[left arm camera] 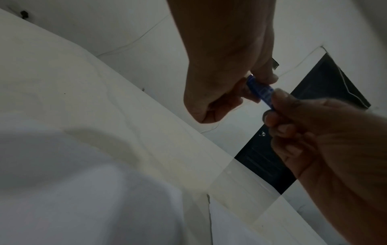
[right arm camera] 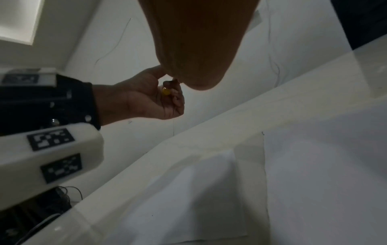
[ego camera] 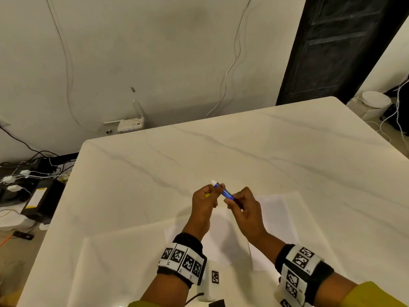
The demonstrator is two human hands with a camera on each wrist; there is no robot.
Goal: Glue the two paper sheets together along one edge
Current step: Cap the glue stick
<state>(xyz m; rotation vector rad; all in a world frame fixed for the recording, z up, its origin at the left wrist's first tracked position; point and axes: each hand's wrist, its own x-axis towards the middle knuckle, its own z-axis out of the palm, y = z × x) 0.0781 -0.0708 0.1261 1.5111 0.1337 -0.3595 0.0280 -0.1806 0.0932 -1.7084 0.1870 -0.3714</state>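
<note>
A blue glue stick (ego camera: pixel 226 193) with its white tip (ego camera: pixel 213 182) bared is held above the table between both hands. My left hand (ego camera: pixel 212 192) pinches its upper end near the tip, and a yellow cap (ego camera: pixel 207 195) is tucked in the same hand's palm. The stick's lower end is gripped by my right hand (ego camera: pixel 232 201). Under the hands, two white paper sheets lie flat side by side, one on the left (ego camera: pixel 188 233) and one on the right (ego camera: pixel 274 218). The right wrist view shows the yellow cap (right arm camera: pixel 166 91) in the left palm.
The white marble table (ego camera: pixel 243 151) stretches far beyond the sheets. Left of the table, boxes, chargers and cables (ego camera: pixel 33 187) sit on the floor. A white router (ego camera: pixel 130 124) lies by the wall, and a dark door (ego camera: pixel 336 45) stands at the back right.
</note>
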